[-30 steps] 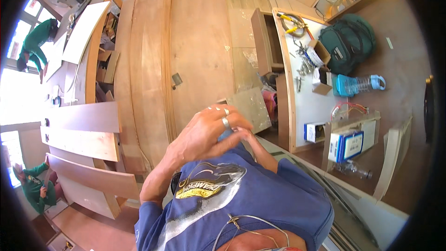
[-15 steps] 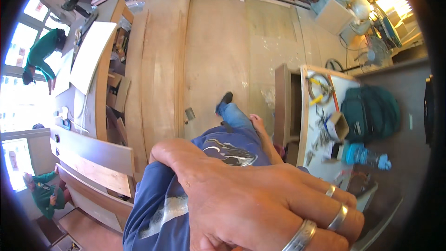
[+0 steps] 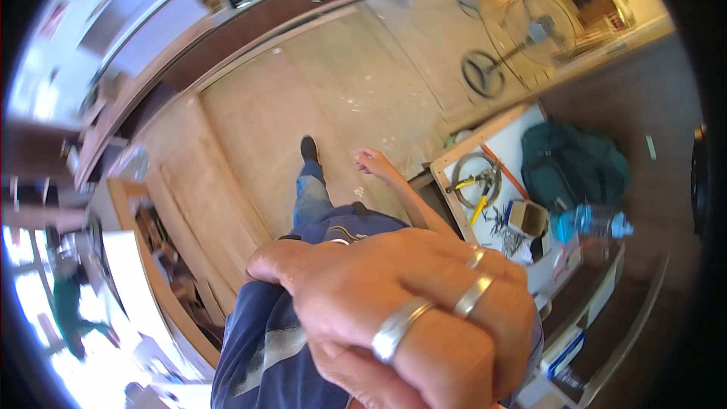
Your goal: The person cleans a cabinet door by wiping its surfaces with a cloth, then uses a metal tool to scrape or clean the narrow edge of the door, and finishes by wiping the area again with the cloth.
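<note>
My left hand (image 3: 394, 310) is raised close under the camera, its back toward me, three rings showing, fingers (image 3: 454, 295) curled loosely inward; whether they grip anything I cannot tell. My right hand (image 3: 371, 160) hangs out over the floor (image 3: 318, 83), fingers slack and empty. It is the nearer one to the white tabletop (image 3: 522, 144), whose near-left corner carries yellow-handled pliers (image 3: 478, 195), long axis pointing toward me.

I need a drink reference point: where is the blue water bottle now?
In the head view, the blue water bottle lies on the white worktop at right, beside the small cardboard box, below the green bag.
</note>
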`<state>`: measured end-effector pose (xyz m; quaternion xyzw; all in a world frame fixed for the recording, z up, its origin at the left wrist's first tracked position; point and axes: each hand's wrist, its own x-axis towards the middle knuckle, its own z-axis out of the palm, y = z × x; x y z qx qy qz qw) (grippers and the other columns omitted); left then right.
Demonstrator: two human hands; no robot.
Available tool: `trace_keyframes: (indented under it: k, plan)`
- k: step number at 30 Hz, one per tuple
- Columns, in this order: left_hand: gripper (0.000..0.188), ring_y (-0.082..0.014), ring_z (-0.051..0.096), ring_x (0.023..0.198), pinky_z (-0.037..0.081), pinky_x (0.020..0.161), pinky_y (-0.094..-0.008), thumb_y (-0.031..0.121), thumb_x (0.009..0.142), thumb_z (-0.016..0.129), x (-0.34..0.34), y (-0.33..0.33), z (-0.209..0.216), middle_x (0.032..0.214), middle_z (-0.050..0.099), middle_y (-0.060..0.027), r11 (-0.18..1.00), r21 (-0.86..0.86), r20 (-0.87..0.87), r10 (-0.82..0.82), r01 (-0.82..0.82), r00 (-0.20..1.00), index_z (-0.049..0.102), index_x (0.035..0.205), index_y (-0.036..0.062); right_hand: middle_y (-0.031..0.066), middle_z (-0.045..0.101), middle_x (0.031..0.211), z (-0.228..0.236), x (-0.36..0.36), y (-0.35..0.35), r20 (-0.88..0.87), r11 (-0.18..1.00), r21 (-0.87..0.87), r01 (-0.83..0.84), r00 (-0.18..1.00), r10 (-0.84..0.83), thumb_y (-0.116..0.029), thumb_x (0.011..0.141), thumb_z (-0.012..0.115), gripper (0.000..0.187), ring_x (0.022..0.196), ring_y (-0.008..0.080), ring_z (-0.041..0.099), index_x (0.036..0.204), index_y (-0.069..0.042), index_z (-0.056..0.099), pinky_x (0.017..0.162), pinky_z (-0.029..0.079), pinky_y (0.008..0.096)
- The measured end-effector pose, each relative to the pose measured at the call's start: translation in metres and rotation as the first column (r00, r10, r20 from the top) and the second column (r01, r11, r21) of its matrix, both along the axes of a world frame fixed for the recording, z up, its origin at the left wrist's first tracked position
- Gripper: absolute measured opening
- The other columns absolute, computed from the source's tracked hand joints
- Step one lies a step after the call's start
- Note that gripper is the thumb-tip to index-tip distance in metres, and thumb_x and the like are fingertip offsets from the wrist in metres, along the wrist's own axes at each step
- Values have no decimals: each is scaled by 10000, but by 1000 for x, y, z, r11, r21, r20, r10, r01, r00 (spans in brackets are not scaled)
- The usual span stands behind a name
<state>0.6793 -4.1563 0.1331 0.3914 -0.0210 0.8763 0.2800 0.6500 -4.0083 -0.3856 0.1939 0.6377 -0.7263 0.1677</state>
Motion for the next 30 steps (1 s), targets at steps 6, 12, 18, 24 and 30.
trace_keyframes:
  k: [6,12,18,24,30]
  plan:
    - [420,-220,629,735,528,638,-328,358,940,728,-180,108,-22,921,658,-179,948,315,-138,-13,56,990,687,970,-59,20,664,961,-47,-106,87,140,960,-24,278,952,-272,-310,994,616,345,815,113,639,1243,-72,620,698,517,253]
    - [690,-263,637,785,511,634,-330,514,824,808,-332,188,-21,947,648,-186,904,212,-232,-322,371,918,648,1074,-109,44,687,924,-97,-106,151,279,631,90,771,589,-759,-343,974,637,356,752,140,647,1249,-117,618,648,518,281]
    - [820,-297,642,827,512,692,-376,541,777,842,-487,302,-15,968,637,-192,526,36,-250,-818,850,517,585,1154,-140,45,650,773,-123,-83,185,557,452,148,880,304,-773,-336,949,629,201,586,170,607,1034,-154,625,514,491,320]
    - [896,-319,654,872,529,710,-378,582,762,837,-552,485,-42,1018,640,-218,852,249,-189,-424,461,886,572,1192,-158,55,665,768,-192,-173,323,579,663,174,729,469,-667,-345,955,609,201,604,162,619,868,-168,651,510,476,327]
    - [907,-328,662,866,552,711,-378,670,804,742,-627,635,-3,1010,633,-240,930,101,-234,-323,354,917,625,1171,-152,50,668,773,-194,-365,620,307,603,-36,797,583,-752,-309,986,585,240,635,133,613,843,-135,666,538,477,298]
